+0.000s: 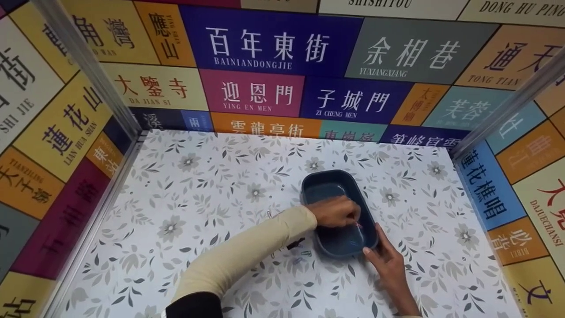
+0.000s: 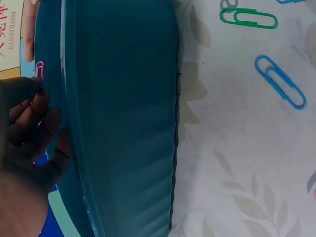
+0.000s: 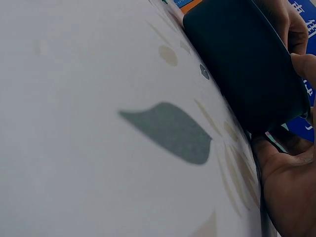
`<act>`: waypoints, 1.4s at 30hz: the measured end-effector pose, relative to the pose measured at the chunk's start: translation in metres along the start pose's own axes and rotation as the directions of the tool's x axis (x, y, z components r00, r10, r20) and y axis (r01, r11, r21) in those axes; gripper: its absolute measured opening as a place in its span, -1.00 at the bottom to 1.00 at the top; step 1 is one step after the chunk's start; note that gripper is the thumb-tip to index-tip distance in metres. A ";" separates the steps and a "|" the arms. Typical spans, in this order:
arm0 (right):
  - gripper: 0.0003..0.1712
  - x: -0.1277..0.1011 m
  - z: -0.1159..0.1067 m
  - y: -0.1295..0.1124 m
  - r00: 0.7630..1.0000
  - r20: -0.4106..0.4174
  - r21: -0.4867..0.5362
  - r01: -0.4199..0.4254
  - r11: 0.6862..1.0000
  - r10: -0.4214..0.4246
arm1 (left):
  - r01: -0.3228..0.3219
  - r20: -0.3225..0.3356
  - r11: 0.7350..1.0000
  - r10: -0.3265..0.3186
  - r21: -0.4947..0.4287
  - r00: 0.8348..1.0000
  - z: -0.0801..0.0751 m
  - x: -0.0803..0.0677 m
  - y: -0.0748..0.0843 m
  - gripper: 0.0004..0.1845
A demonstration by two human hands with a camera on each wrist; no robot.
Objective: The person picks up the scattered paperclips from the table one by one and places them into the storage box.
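A dark blue-green rectangular box [image 1: 340, 254] stands on the table. My left hand [image 1: 335, 212] is over its interior, and in the left wrist view its thumb and fingertip pinch a pink paper clip [image 2: 39, 70]. Inside the box lies a small blue paper clip [image 1: 353, 242]. With thumb and fingers, my right hand [image 1: 389, 263] grips the box's near right corner; in the right wrist view that hand [image 3: 291, 182] is beside the box's dark outer wall [image 3: 242, 64]. A green paper clip [image 2: 248, 18] and a blue paper clip [image 2: 280, 82] lie on the table beside the box.
Past my left forearm, a small black object [image 1: 295, 243] and more clips lie partly hidden by the cream sleeve [image 1: 251, 251]. The tabletop has a leaf-and-flower cover [image 1: 212, 194]. Panels with Chinese lettering [image 1: 269, 39] wall in the back and both sides.
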State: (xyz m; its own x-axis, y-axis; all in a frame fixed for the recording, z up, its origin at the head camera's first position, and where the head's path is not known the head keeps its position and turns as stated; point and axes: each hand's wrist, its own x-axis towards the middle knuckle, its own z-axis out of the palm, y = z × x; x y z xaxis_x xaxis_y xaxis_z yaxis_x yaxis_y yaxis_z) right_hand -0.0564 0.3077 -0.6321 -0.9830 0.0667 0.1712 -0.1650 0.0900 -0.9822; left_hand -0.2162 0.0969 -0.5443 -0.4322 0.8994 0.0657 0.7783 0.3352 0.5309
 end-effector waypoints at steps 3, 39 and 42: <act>-0.12 0.000 0.000 0.000 1.000 -0.002 -0.003 -0.002 1.000 0.002 | 0.010 0.043 1.000 -0.010 0.001 0.999 0.005 0.005 0.001 -0.91; -0.13 0.000 0.001 -0.001 1.000 0.000 0.021 0.011 1.000 -0.011 | -0.032 0.144 0.999 0.030 0.010 0.989 0.021 0.010 0.009 -0.86; -0.12 0.000 0.001 -0.001 1.000 0.005 0.038 0.003 0.999 -0.003 | -0.042 0.136 0.999 0.042 -0.002 0.990 0.020 0.006 0.009 -0.88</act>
State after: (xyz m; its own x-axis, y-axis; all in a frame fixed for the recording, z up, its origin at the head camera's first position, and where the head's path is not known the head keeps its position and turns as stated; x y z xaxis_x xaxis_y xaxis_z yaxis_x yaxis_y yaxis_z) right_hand -0.0562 0.3064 -0.6311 -0.9828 0.0617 0.1739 -0.1709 0.0521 -0.9839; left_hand -0.2027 0.1110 -0.5556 -0.3329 0.9426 -0.0277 0.7948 0.2963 0.5296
